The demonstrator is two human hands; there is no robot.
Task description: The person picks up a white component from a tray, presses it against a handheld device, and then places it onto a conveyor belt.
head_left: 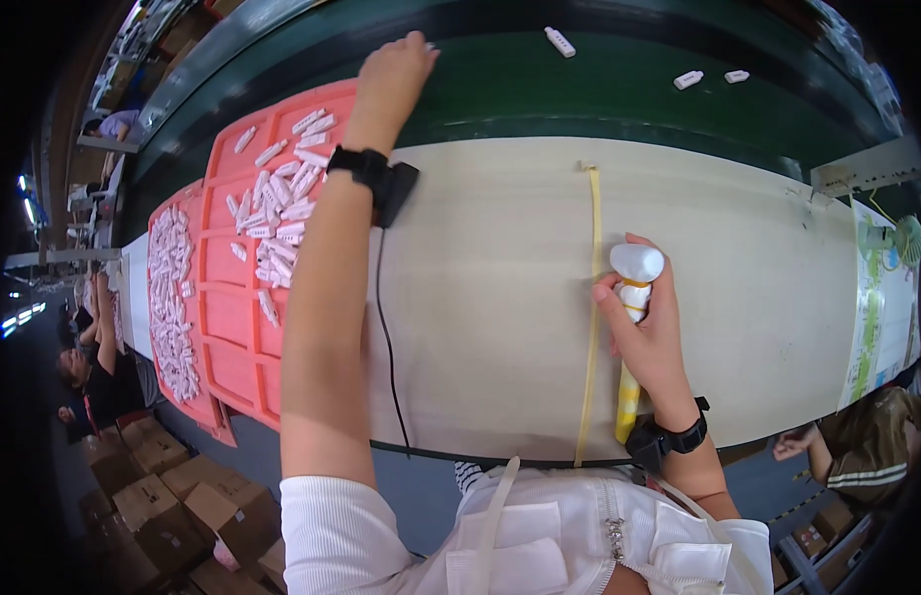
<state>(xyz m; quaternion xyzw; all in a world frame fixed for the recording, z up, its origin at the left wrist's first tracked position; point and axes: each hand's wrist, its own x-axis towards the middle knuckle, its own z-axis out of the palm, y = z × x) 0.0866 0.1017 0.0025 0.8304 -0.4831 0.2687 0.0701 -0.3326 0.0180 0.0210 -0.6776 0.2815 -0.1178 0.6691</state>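
My left hand (401,61) is stretched out over the far green conveyor belt. Its fingers are closed together, with a tiny pale bit at their tips that is too small to name. Above the beige tabletop (490,288), my right hand (651,322) is wrapped round a white-headed stick (637,263) with orange bands near the head. Its yellow-and-white handle (628,407) points down toward the table's near edge. A pink tray (227,327) beside my left forearm holds many small white bottle-shaped pieces (274,198).
A second pink tray (210,412) farther left is heaped with similar pieces. Several white pieces lie on the green belt (619,99). A yellow strip (589,327) crosses the table, and a black cable (389,337) hangs from my left wristband. Cardboard boxes (153,506) stand lower left. Other people sit at both sides.
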